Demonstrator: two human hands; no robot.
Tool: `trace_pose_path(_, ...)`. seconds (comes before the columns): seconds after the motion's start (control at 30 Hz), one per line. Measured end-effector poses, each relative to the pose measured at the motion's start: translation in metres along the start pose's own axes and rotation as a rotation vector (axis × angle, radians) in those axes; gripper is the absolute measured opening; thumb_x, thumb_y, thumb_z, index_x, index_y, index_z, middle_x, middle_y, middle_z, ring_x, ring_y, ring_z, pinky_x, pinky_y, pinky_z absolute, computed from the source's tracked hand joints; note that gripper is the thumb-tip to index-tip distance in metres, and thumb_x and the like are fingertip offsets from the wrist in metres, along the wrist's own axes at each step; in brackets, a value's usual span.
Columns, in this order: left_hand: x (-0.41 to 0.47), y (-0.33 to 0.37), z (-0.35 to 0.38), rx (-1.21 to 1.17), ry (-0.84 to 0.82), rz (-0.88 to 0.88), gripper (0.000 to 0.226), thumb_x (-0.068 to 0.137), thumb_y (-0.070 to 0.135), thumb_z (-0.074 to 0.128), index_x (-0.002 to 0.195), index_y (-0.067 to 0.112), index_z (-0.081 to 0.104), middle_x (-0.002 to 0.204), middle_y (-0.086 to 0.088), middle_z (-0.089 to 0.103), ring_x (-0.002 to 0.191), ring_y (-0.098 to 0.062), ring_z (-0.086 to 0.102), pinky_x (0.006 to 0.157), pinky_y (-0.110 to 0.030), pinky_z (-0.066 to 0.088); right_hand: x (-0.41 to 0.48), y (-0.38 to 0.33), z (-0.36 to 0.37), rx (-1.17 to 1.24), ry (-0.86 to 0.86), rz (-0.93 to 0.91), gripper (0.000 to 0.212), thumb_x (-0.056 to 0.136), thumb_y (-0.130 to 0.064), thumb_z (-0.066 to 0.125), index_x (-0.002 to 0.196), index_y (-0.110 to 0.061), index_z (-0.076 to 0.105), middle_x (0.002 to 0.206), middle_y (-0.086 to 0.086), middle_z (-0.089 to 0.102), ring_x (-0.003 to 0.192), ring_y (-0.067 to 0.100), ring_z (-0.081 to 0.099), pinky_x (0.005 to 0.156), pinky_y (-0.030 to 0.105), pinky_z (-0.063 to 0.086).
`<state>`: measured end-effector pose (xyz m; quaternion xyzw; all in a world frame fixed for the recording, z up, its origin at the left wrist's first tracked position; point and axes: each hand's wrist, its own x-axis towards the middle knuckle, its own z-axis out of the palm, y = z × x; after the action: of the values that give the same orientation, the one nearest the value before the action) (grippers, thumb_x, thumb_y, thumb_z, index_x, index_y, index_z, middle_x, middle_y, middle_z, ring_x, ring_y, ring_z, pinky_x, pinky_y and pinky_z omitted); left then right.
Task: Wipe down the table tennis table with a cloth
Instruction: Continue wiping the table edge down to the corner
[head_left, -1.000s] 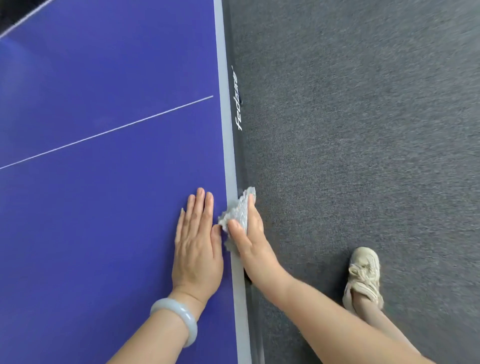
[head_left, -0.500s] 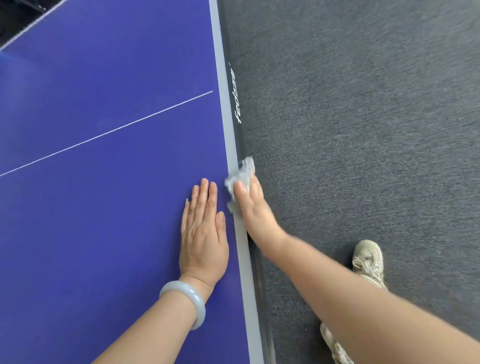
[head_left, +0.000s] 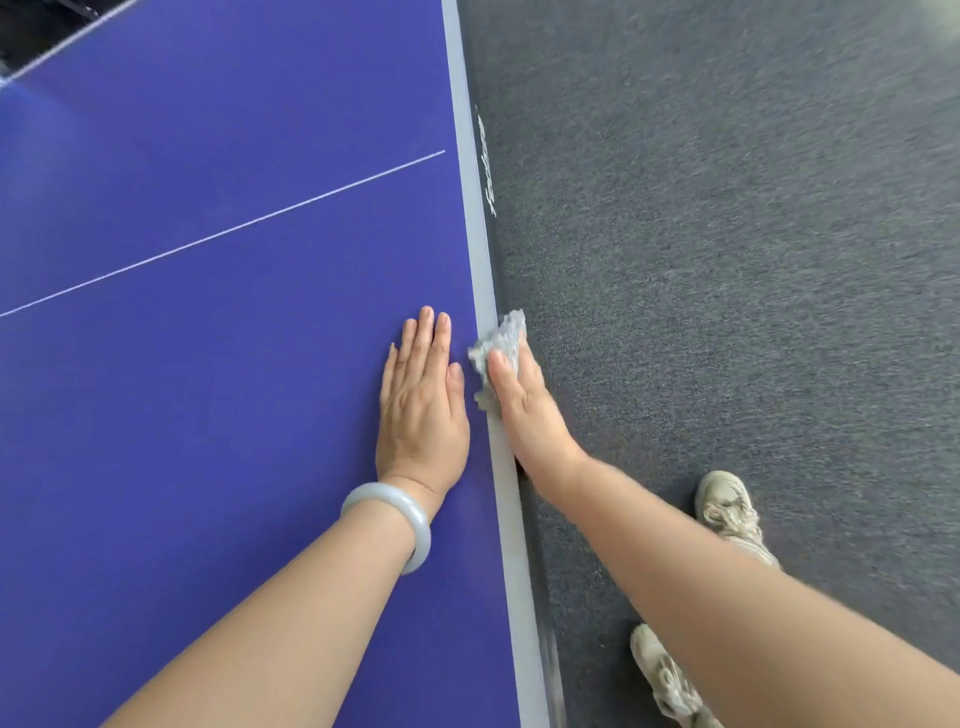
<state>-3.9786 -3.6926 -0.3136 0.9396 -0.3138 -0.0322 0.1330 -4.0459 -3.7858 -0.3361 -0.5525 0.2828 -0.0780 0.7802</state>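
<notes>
The smooth, matte purple-blue table tennis worktop (head_left: 208, 389) fills the view from 6 to 12 o'clock, bordered by a flat pale grey edge band (head_left: 475, 234) and crossed by a thin white line (head_left: 223, 234). The left hand (head_left: 421, 410) lies flat on it, palm down, fingers straight and close together, with a glossy pale jade-like bangle (head_left: 410, 525) on the wrist. Just at its 3 o'clock, the right hand (head_left: 524, 410) holds a crumpled, nubbly light grey cloth (head_left: 501, 338) against the edge band, thumb on top; its fingers run over the rim behind the cloth, mostly hidden. From 12 to 5 o'clock spreads coarse dark grey carpet (head_left: 727, 260), with two worn cream lace-up trainers (head_left: 727, 514) at 5 o'clock
</notes>
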Motion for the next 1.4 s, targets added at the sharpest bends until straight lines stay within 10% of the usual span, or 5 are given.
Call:
trace_pose_path(0.13,-0.001,-0.002,0.001,0.017,0.006,0.005,0.050,0.106,0.014,0.030,0.155,0.011,0.022,0.163,-0.004,0.014,0.152,-0.017,0.007,0.123,-0.036,0.005,-0.089,0.043,-0.004,-0.032,-0.037,-0.036,0.058,0.106,-0.031,0.037,0.158,-0.021,0.015,0.163,-0.010,0.020,0.149,-0.001,0.013,0.124,0.039,0.018)
trace_pose_path(0.3,-0.001,-0.001,0.000,0.004,0.009,0.012,0.050,0.106,0.014,0.030,0.155,0.011,0.022,0.163,-0.004,0.014,0.152,-0.017,0.007,0.123,-0.035,0.005,-0.052,0.026,-0.002,-0.033,-0.035,0.048,0.061,0.107,-0.028,0.038,0.159,-0.019,0.009,0.163,0.000,0.016,0.137,0.000,0.021,0.092,0.001,0.038)
trace_pose_path(0.47,0.000,-0.005,0.002,-0.015,0.026,0.020,0.048,0.106,0.014,0.031,0.154,0.011,0.025,0.163,-0.004,0.016,0.152,-0.017,0.008,0.123,-0.035,0.006,-0.016,0.013,0.003,-0.022,0.039,0.010,0.059,0.106,-0.034,0.039,0.159,-0.021,0.014,0.148,0.011,0.039,0.096,0.002,0.061,0.101,0.026,0.045)
trace_pose_path(1.0,-0.036,0.013,-0.007,0.031,0.093,0.026,0.036,0.102,0.008,0.042,0.135,0.005,0.057,0.145,-0.010,0.050,0.137,-0.026,0.043,0.115,-0.035,0.026,-0.136,0.062,-0.009,-0.098,-0.173,0.168,0.069,0.106,-0.036,0.039,0.158,-0.023,-0.005,0.125,0.004,0.027,0.065,-0.029,0.052,0.065,-0.008,0.033)
trace_pose_path(1.4,-0.232,0.032,-0.005,0.016,-0.034,-0.128,0.052,0.104,0.011,0.034,0.154,0.011,0.021,0.163,-0.001,0.012,0.151,-0.013,0.005,0.124,-0.037,0.010,-0.140,0.053,-0.009,-0.126,-0.170,0.197,0.070,0.105,-0.045,0.037,0.158,-0.029,-0.004,0.143,0.008,0.025,0.081,-0.008,0.060,0.092,0.021,0.033)
